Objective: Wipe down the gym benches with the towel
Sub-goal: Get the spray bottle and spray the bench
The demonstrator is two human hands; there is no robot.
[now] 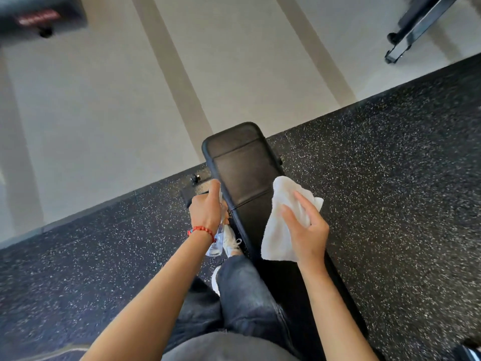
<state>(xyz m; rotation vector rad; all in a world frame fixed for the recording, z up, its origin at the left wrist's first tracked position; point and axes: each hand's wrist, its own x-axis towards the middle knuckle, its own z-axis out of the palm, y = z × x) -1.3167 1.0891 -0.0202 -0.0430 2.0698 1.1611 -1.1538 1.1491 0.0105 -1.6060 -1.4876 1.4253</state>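
A black padded gym bench [242, 168] runs from the middle of the view down toward me. My right hand [307, 230] holds a white towel [279, 230] over the bench's right edge, fingers spread on the cloth. My left hand [207, 209], with a red bead bracelet on the wrist, is closed around a clear plastic bottle [217, 243] just left of the bench, thumb pointing up. I cannot tell whether the towel touches the pad.
The bench stands on black speckled rubber flooring [390, 178], which borders a pale floor [104, 100] beyond. Another bench end [39, 16] sits top left, and a black metal frame [416, 24] top right. My legs and white shoes [231, 242] are beside the bench.
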